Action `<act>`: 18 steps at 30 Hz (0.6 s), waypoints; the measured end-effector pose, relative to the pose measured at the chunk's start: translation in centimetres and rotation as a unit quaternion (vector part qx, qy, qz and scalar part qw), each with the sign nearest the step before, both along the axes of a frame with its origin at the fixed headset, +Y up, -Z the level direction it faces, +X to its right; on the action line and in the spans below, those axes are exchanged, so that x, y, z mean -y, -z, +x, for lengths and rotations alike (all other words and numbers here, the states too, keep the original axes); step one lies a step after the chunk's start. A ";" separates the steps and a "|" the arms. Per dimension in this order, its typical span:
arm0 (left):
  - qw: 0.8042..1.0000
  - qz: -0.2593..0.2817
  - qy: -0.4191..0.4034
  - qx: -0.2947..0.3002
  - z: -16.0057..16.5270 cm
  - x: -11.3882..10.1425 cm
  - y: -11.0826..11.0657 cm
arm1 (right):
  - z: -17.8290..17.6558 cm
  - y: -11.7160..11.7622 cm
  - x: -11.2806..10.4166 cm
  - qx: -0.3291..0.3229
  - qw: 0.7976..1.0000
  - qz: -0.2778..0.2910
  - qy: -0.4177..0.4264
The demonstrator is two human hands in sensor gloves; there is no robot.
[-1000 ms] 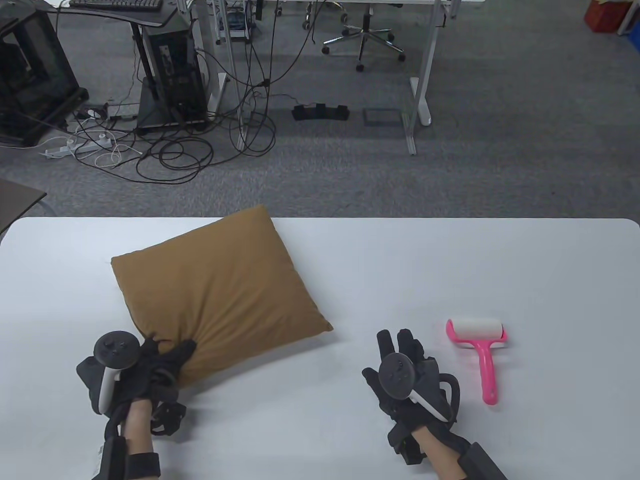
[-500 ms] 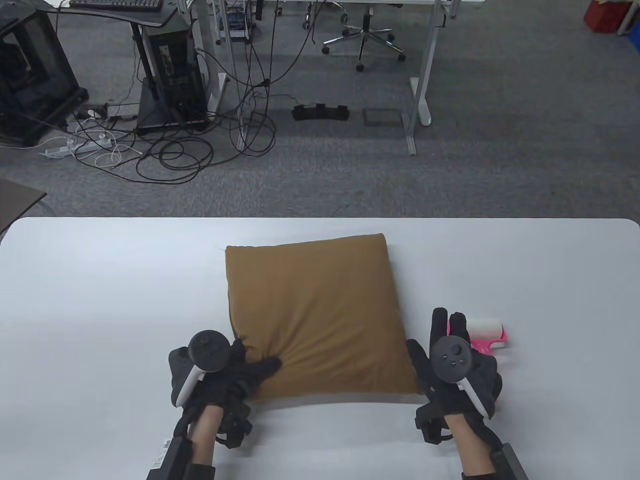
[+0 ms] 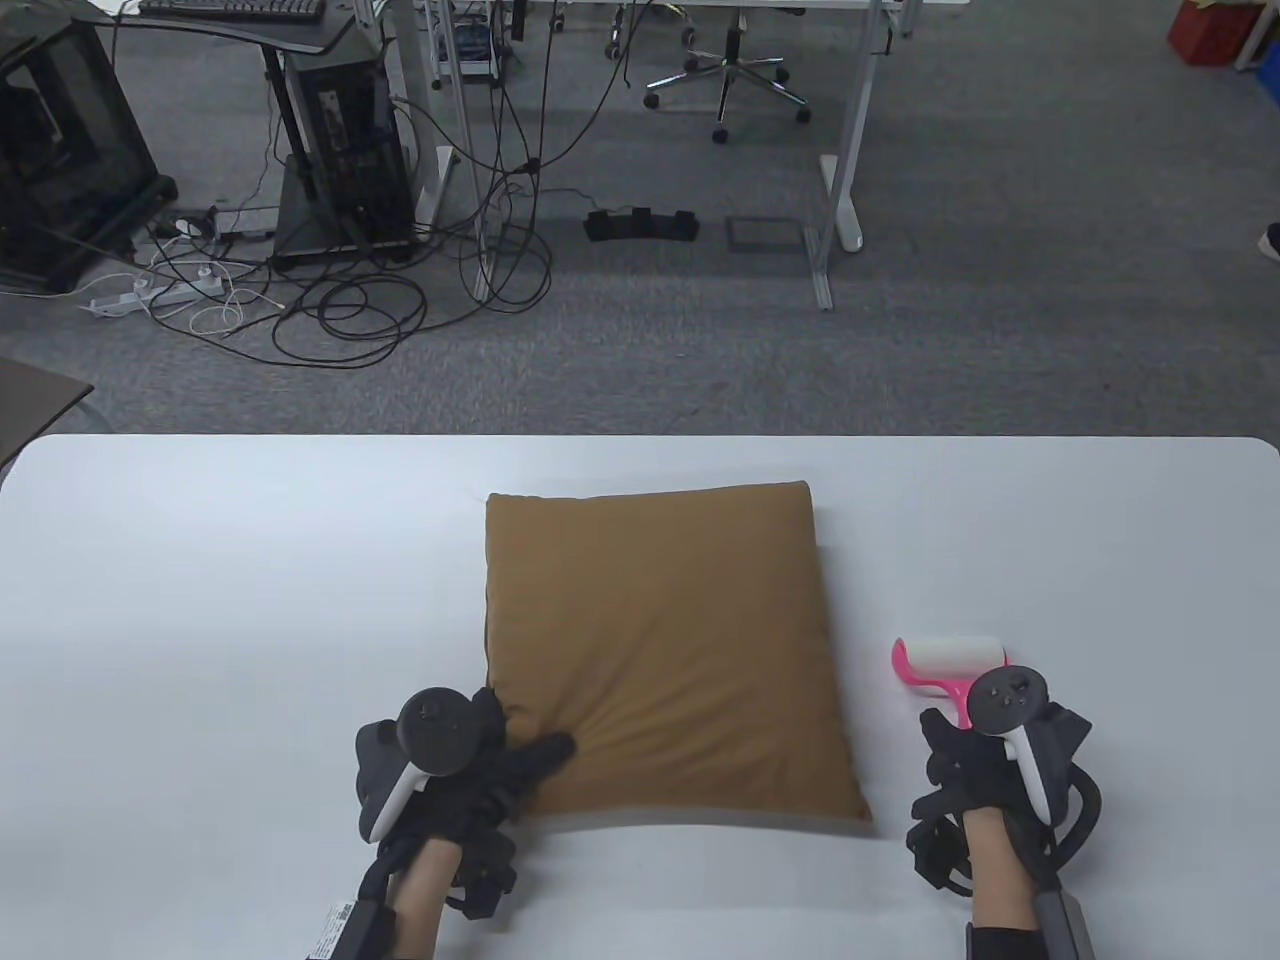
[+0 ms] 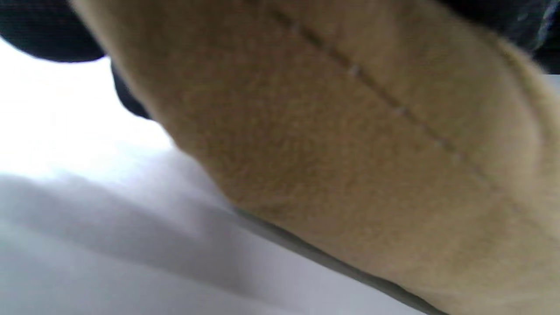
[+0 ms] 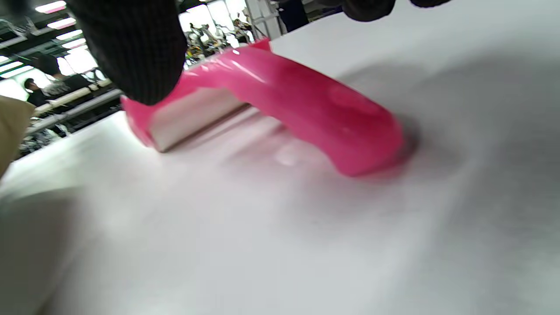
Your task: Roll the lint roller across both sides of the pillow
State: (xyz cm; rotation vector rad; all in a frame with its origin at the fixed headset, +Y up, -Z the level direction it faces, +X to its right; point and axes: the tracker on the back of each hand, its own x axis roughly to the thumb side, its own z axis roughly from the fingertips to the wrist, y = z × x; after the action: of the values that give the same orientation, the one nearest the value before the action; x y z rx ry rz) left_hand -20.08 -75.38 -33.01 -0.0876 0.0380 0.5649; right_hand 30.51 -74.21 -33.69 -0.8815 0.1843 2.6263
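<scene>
A tan square pillow (image 3: 665, 650) lies flat in the middle of the white table (image 3: 200, 600). My left hand (image 3: 515, 750) grips its near-left corner, thumb on top; in the left wrist view the pillow (image 4: 350, 144) fills the frame, its corner lifted slightly off the table. A pink lint roller (image 3: 945, 665) with a white roll lies right of the pillow, handle towards me. My right hand (image 3: 960, 735) hovers over the handle, hiding most of it. In the right wrist view the roller (image 5: 284, 105) rests on the table and one finger (image 5: 131, 52) hangs above its head without clasping it.
The table's far edge (image 3: 640, 437) runs behind the pillow. Beyond it are grey carpet, cables, desk legs and an office chair. Bare white table surface lies left of the pillow and right of the roller.
My left hand has dragged the pillow right and turned it square to the table edge. My right hand has moved right, from beside the pillow to over the roller's handle.
</scene>
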 end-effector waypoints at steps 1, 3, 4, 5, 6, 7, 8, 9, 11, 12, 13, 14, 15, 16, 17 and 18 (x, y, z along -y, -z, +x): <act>1.000 0.002 0.002 -0.002 -0.1 0.0 0.0 | 0.1 0.0 0.2 0.006 1.000 -0.012 0.000; 1.000 0.000 -0.001 -0.007 -0.3 0.1 0.1 | 0.3 0.0 0.7 0.013 0.999 -0.035 -0.003; 1.000 -0.002 -0.003 -0.014 -0.5 0.2 0.0 | 0.3 0.1 1.0 0.016 0.999 -0.044 -0.007; 1.000 -0.004 -0.002 -0.024 -0.6 0.2 0.0 | 0.3 0.1 1.2 0.016 0.999 -0.050 -0.008; 0.999 -0.007 0.004 -0.041 -0.8 0.2 -0.1 | 0.2 0.2 1.5 0.014 0.998 -0.064 -0.009; 0.999 -0.010 0.008 -0.050 -0.9 0.2 -0.1 | 0.2 0.3 1.7 0.016 0.997 -0.075 -0.010; 0.998 -0.018 0.008 -0.054 -1.1 0.2 -0.1 | 0.1 0.3 1.9 0.015 0.996 -0.084 -0.012; 0.998 -0.036 0.003 -0.055 -1.3 0.3 -0.1 | 0.0 0.4 2.1 0.014 0.996 -0.092 -0.016; 0.997 -0.066 -0.010 -0.049 -1.6 0.3 -0.2 | -0.2 0.5 2.3 0.014 0.995 -0.097 -0.025; 0.996 -0.077 -0.016 -0.046 -1.7 0.3 -0.3 | -0.2 0.5 2.2 0.016 0.995 -0.093 -0.034; 0.995 -0.084 -0.018 -0.045 -1.9 0.3 -0.3 | -0.2 0.5 2.1 0.017 0.995 -0.089 -0.040; 0.994 -0.098 -0.020 -0.043 -2.2 0.3 -0.4 | -0.2 0.5 2.0 0.018 0.995 -0.083 -0.043; 0.993 -0.113 -0.025 -0.038 -2.4 0.4 -0.4 | -0.1 0.4 1.6 0.023 0.996 -0.069 -0.049; 0.991 -0.126 -0.031 -0.033 -2.5 0.4 -0.4 | 0.0 0.4 1.4 0.025 0.997 -0.060 -0.050; 0.988 -0.147 -0.046 -0.022 -2.6 0.6 -0.4 | -0.1 0.3 0.9 0.023 0.997 -0.053 -0.055; 0.983 -0.172 -0.062 -0.013 -2.7 0.7 -0.3 | -0.1 0.2 0.5 0.015 0.998 -0.037 -0.049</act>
State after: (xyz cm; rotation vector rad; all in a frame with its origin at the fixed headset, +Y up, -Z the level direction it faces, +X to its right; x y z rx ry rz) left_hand -22.79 -76.12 -32.66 -0.4220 0.1560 0.6794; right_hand 30.42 -74.70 -33.84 -0.9771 0.2361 2.7106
